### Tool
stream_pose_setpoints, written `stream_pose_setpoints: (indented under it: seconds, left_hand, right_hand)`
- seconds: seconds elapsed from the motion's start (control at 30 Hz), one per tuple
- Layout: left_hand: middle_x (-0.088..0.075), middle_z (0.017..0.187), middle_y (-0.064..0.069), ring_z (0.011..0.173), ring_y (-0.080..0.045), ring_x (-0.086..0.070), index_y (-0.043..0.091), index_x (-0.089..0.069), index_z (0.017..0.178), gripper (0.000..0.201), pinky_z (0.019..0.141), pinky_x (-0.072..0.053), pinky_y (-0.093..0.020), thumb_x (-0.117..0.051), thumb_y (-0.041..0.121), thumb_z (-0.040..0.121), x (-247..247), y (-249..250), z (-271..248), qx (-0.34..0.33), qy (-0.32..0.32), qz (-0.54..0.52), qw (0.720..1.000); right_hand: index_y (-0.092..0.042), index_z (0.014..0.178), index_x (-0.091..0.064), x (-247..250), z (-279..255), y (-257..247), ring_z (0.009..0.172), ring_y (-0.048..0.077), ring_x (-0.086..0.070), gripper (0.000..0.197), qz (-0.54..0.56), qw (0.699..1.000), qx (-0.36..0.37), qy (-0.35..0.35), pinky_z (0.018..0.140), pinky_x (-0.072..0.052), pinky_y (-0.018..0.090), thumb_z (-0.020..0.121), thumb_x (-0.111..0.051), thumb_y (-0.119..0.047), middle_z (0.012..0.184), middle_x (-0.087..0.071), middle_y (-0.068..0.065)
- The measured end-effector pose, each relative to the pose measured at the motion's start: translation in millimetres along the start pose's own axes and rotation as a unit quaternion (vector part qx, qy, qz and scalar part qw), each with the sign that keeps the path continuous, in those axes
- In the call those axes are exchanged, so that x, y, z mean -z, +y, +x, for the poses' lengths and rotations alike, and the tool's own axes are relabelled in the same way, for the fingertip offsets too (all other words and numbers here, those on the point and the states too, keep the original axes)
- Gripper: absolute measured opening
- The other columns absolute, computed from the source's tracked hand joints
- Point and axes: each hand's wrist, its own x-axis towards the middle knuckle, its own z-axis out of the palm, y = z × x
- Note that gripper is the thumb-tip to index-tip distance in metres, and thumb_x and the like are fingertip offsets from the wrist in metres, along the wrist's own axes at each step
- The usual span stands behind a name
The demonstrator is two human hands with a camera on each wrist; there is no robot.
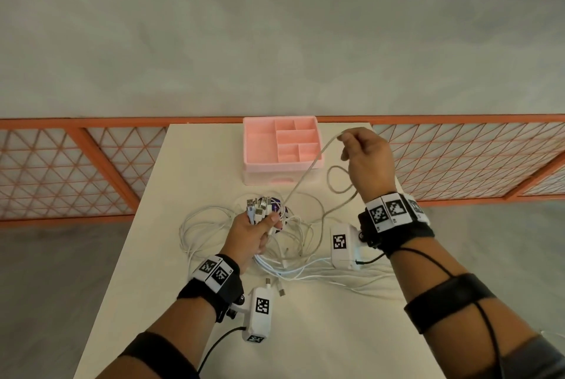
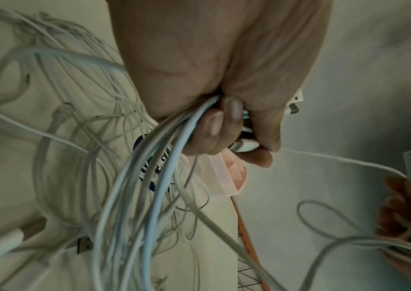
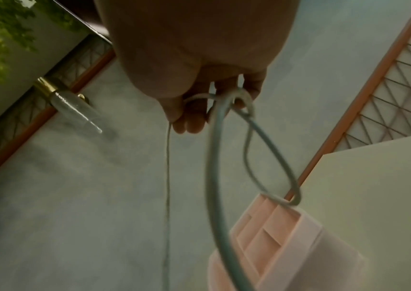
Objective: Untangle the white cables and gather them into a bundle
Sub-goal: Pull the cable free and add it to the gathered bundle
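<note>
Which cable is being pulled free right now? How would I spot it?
Start at the pink organiser at the table's far end. The pulled cable crosses its front right corner, running from the left hand to the right hand. It alone is lifted and taut.

Light: soft, even, dim daylight; faint shadows on the counter (image 1: 214, 164).
Head view: sharp, edges bowed.
Wrist views: darker, greenish, motion-blurred; cables (image 2: 130, 196) smeared.

Setting: staged recording space, not clearly a home or a lab. Plain white surface (image 1: 153, 256) on grey concrete floor (image 1: 275, 42); orange lattice railing (image 1: 76, 170) behind; marker-tagged wrist cameras (image 1: 261, 311) worn on both arms.
</note>
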Motion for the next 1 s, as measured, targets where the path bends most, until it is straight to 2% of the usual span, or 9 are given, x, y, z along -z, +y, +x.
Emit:
stream_pose_setpoints:
  seconds: [0.23,0.4,0.53,0.6,0.67,0.77,0.8,0.9,1.0]
  left_hand:
    - [-0.061,0.076,-0.018,0.042,-0.012,-0.022,0.009,-0.071,0.072,0.026,0.049,-0.016,-0.027,-0.066,0.018,0.096,-7,6,5,0.011,0.035,-0.018,0.999]
    - [-0.072,0.076,-0.011,0.040,-0.011,-0.025,0.005,-0.064,0.087,0.019,0.042,-0.022,-0.019,-0.064,0.020,0.098,4,0,7,0.037,0.097,-0.056,0.993]
    - [-0.055,0.059,-0.003,0.040,-0.010,-0.030,0.012,-0.058,0.076,0.024,0.040,-0.023,-0.019,-0.066,0.023,0.096,8,-1,7,0.055,0.117,-0.073,0.989]
    - [-0.047,0.054,0.001,0.040,-0.009,-0.030,0.016,-0.054,0.073,0.028,0.039,-0.022,-0.018,-0.065,0.024,0.097,7,2,7,0.058,0.121,-0.077,0.988]
    - [-0.040,0.052,0.003,0.042,-0.009,-0.028,0.017,-0.052,0.072,0.030,0.040,-0.021,-0.018,-0.065,0.026,0.097,9,6,7,0.056,0.130,-0.084,0.986]
    - [-0.035,0.054,0.004,0.042,-0.009,-0.026,0.018,-0.056,0.077,0.023,0.039,-0.020,-0.017,-0.063,0.024,0.098,23,8,10,0.056,0.157,-0.107,0.980]
    - [-0.035,0.053,0.005,0.041,-0.008,-0.026,0.019,-0.058,0.079,0.021,0.038,-0.020,-0.017,-0.061,0.023,0.099,30,7,11,0.058,0.167,-0.123,0.977]
    - [-0.036,0.050,0.008,0.037,-0.005,-0.024,0.021,-0.060,0.081,0.021,0.035,-0.019,-0.016,-0.056,0.018,0.101,44,8,12,0.065,0.192,-0.177,0.963]
    - [-0.035,0.050,0.008,0.037,-0.005,-0.023,0.022,-0.058,0.081,0.023,0.035,-0.019,-0.015,-0.052,0.016,0.102,36,11,12,0.073,0.179,-0.195,0.962]
  right_hand:
    - [-0.011,0.088,-0.068,9,-10,38,0.043,0.010,-0.048,0.020,-0.036,0.990,-0.107,-0.090,0.050,-0.037,0.025,0.095,-0.050,-0.014,0.055,-0.057,0.001]
    - [0.002,0.105,-0.064,43,0,76,0.046,0.017,-0.042,0.027,0.066,0.962,-0.250,0.089,0.045,-0.033,0.025,0.095,-0.041,-0.005,0.060,-0.052,0.004]
    - [-0.007,0.124,-0.058,91,16,105,0.071,0.023,-0.057,0.036,0.113,0.918,-0.319,0.208,0.053,-0.042,0.028,0.096,-0.037,-0.017,0.105,-0.067,0.016]
    - [-0.001,0.135,-0.049,117,19,121,0.073,0.022,-0.057,0.039,0.063,0.915,-0.339,0.210,0.060,-0.049,0.034,0.100,-0.039,-0.016,0.130,-0.059,0.023]
    - [0.000,0.139,-0.045,146,18,136,0.072,0.019,-0.056,0.041,0.043,0.901,-0.369,0.226,0.071,-0.055,0.037,0.101,-0.041,-0.016,0.136,-0.055,0.022]
    - [-0.011,0.141,-0.046,186,9,148,0.077,0.014,-0.057,0.044,0.002,0.891,-0.388,0.237,0.058,-0.057,0.021,0.098,-0.050,-0.019,0.137,-0.056,0.016]
    - [-0.018,0.140,-0.048,197,6,145,0.086,0.015,-0.058,0.046,-0.049,0.887,-0.404,0.219,0.063,-0.057,0.018,0.095,-0.056,-0.023,0.136,-0.055,0.012]
    - [-0.030,0.127,-0.059,226,-11,155,0.109,0.020,-0.056,0.058,-0.325,0.843,-0.398,0.158,0.090,-0.053,0.025,0.073,-0.078,-0.042,0.118,-0.055,0.001]
    - [-0.026,0.107,-0.066,232,-10,186,0.099,0.022,-0.063,0.055,-0.329,0.840,-0.410,0.136,0.082,-0.054,0.027,0.059,-0.083,-0.046,0.097,-0.057,-0.003]
